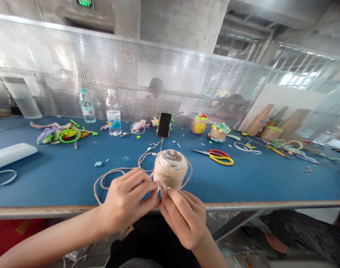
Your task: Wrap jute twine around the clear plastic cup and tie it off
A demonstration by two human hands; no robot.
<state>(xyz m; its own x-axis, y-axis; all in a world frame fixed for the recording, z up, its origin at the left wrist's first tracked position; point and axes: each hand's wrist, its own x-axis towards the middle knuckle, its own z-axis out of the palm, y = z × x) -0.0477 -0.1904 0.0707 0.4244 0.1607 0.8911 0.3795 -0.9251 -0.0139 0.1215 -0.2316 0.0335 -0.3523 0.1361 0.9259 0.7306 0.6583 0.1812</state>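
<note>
A small jar wrapped in jute twine (170, 169) stands near the front edge of the blue table (60, 175), its clear lid on top. Loose twine (114, 175) loops from it across the table to the left and back. My left hand (129, 201) and my right hand (183, 216) meet just in front of the jar's lower edge. Both pinch with their fingertips at a small white piece at the jar's base, too small to name.
Red and yellow scissors (218, 155) lie right of the jar. A black phone (164, 125) stands behind it, with two water bottles (114, 117) to the left. Pipe cleaners (63, 134) lie far left, decorated jars (218, 132) at the back right. A perforated metal screen runs behind the table.
</note>
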